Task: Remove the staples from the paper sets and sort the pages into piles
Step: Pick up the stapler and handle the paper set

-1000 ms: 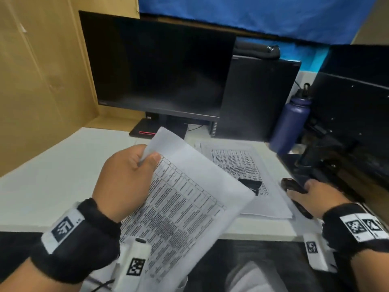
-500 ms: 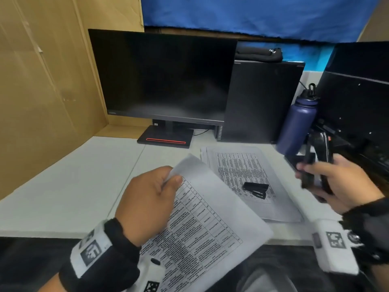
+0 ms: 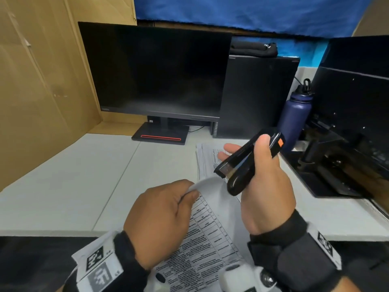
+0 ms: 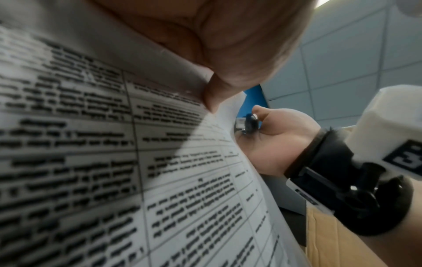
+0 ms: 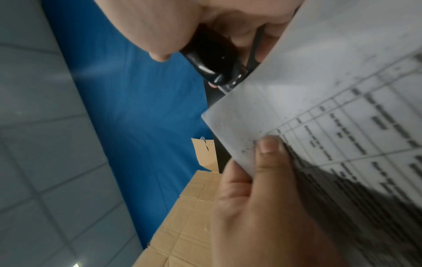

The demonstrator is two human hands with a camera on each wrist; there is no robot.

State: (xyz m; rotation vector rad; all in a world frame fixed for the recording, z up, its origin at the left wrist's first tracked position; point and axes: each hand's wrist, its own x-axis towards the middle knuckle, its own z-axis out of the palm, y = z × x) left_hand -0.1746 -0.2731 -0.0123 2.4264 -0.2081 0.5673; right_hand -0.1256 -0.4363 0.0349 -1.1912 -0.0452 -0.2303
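The left hand (image 3: 162,224) pinches the upper corner of a stapled paper set (image 3: 207,245) between thumb and curled fingers, holding it lifted above the near edge of the white desk (image 3: 88,175); the printed table on its top page faces up, and the corner bends over by the thumb. The right hand (image 3: 263,186) is wrapped around a black stapler (image 3: 246,163), thumb laid along its top, with the metal front end pointing down-left and hanging just above the pinched corner, close to it; whether it touches the sheet cannot be told. An orange patch marks the tool's rear end. In the left wrist view the page fills most of the picture and hides nearly all of the desk. Beyond the hands a second stack of printed pages (image 3: 207,159) lies flat on the desk, partly covered by the right hand and the tool. Behind that stand a dark monitor (image 3: 155,70) on a base with a red stripe, a black computer case (image 3: 259,95) with a dark bundle on top, and a navy water bottle (image 3: 295,116) beside a black unit on the right. Brown cardboard (image 3: 42,81) walls the left side, and blue cloth (image 3: 242,11) hangs at the back.
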